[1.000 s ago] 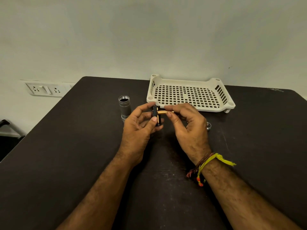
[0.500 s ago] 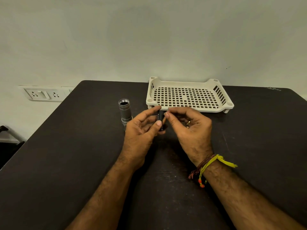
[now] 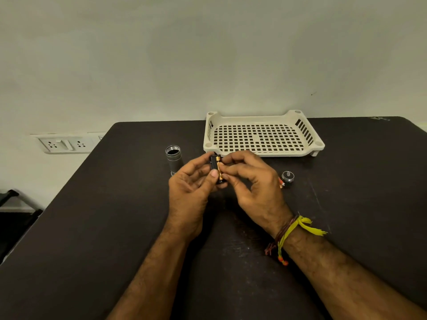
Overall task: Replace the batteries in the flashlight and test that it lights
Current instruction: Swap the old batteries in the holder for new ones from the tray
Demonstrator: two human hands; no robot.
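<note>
The grey flashlight body stands upright on the dark table, its threaded open end up, just left of my hands. My left hand grips a black battery holder held upright over the table's middle. A gold and black battery lies lengthwise in the holder, and my right hand pinches it with thumb and forefinger. The flashlight's end cap lies on the table to the right of my right hand, with something small and orange-white beside it, mostly hidden.
A cream perforated plastic tray sits at the table's far edge, behind my hands. A wall socket strip is on the wall at left. A dark chair part shows beyond the table's left edge.
The battery, held crosswise to the holder a second ago, now lies lengthwise in the holder. My right hand shifted slightly, uncovering the end cap on the table.
</note>
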